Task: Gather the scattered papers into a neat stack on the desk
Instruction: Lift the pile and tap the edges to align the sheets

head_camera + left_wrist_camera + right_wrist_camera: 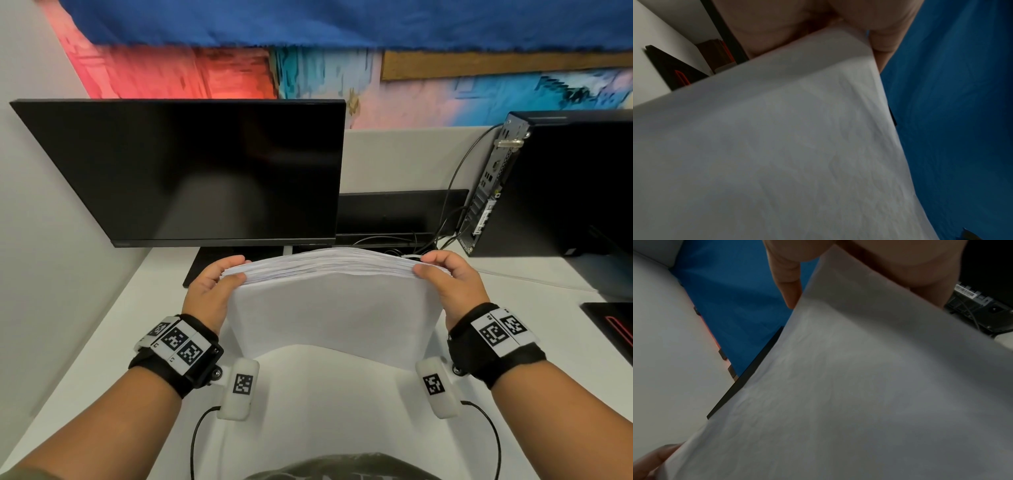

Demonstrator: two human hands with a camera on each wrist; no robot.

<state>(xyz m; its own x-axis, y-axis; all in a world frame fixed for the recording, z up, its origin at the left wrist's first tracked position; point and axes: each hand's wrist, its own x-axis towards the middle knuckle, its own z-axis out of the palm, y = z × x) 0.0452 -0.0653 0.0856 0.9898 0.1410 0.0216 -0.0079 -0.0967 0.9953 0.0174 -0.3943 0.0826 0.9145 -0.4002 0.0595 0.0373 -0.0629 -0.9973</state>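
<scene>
Paper stack (pixel 329 308): white sheets, thick bundle, held on edge above the desk (pixel 102 342), blank face toward the person, top edge bowed upward, sheet edges fanned slightly along the top. Lower edge sits near the desk surface; contact cannot be told. Position: centre of the desk, just in front of the monitor. In the left wrist view the stack (pixel 777 154) fills most of the picture; likewise in the right wrist view (pixel 859 394).

Left hand (pixel 210 291): grips the stack's upper left corner, thumb on the near face, fingers (pixel 233 261) curled over the top edge to the far side.

Right hand (pixel 452 284): grips the upper right corner the same way, thumb on the near face, fingers (pixel 442 258) wrapped over the top. In the right wrist view a finger (pixel 789 285) lies along the sheet's edge.

Wrists: each carries a black strap with printed black-and-white markers and a white camera unit with a cable.

Monitor (pixel 205 171): black, screen dark, standing behind the stack.

Computer case (pixel 565 185): black, upright at the desk's right rear, rear ports facing left, cables attached.

Mat (pixel 613 325): black with a red line, at the right edge of the desk.

Partition: pale panels at left and rear; blue cloth (pixel 342 20) above.
</scene>
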